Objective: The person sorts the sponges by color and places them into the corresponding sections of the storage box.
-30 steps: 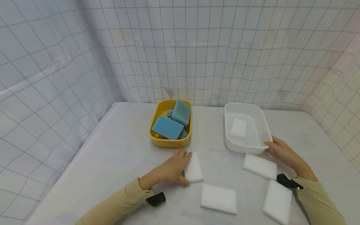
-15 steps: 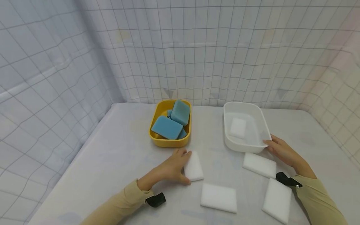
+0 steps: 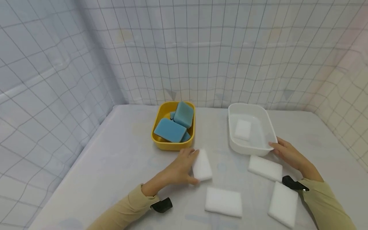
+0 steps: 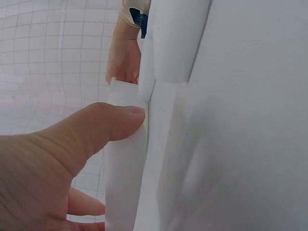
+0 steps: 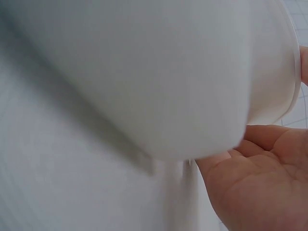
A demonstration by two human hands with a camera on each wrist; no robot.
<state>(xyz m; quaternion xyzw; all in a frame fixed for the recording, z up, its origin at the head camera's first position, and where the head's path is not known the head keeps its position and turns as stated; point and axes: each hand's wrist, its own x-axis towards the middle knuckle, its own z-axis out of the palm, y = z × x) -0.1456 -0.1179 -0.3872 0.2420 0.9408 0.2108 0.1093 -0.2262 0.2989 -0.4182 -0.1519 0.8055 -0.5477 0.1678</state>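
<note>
My left hand [image 3: 179,167] pinches a white sponge [image 3: 203,166] between thumb and fingers, just in front of the yellow bin. The sponge stands tilted beside the palm. In the left wrist view the thumb [image 4: 106,125] reaches across the white bin behind it. My right hand [image 3: 290,156] grips the near right corner of the white bin [image 3: 247,150], thumb over the rim and fingers underneath, mostly hidden. One white sponge [image 3: 242,129] lies inside that bin. In the right wrist view the palm [image 5: 260,183] is turned up beside a pale rounded surface.
The yellow bin [image 3: 171,146] at the back holds several blue sponges [image 3: 170,130]. Three more white sponges lie on the table: one front centre [image 3: 223,202], one front right [image 3: 283,204], and one right before the white bin [image 3: 265,168]. Grid-patterned cloth [image 3: 201,57] walls the back and sides.
My left hand has shifted slightly right and away from me, the white sponge moving with it. The right hand stays at the white bin's corner.
</note>
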